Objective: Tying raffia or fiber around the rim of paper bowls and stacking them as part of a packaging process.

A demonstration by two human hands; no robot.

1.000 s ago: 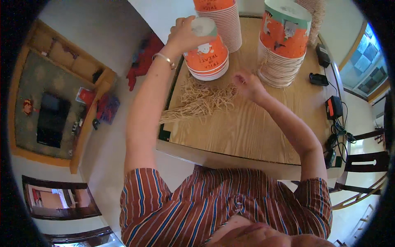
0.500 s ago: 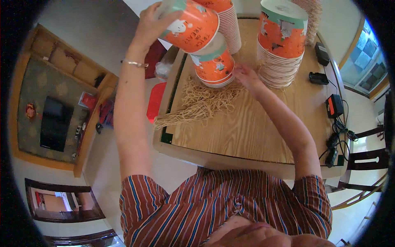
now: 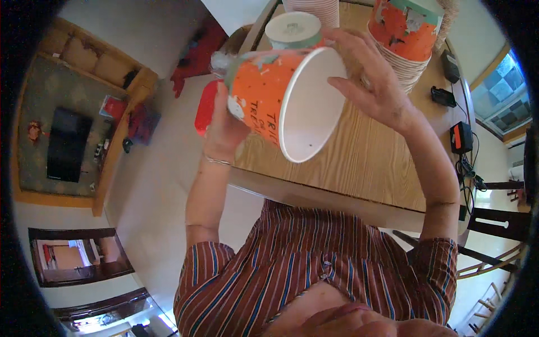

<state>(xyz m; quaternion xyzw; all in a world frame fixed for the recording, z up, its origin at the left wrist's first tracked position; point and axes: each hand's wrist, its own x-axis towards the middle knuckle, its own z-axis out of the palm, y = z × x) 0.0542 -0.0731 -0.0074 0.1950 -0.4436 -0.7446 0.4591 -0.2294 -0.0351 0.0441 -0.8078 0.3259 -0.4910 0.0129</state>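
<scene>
A large orange paper bucket with a green band near its base is tilted on its side above the table. Its white inside faces right and toward me, with a small dark speck near the lower rim. My left hand grips it by the base end. Beside the upper rim is my right hand, fingers spread and thumb apart in front of the opening; contact with the rim is unclear. Behind the held bucket, another upside-down bucket shows its pale base.
A stack of nested orange buckets stands upside down at the back right of the wooden table. Black adapters and cables lie along the right edge. Further right is a dark chair. A red stool shows past the left edge.
The bucket in my left hand came down and toward me, and its opening turned right. My right hand rose from the smaller bucket to the rim. The string bundle is now hidden.
</scene>
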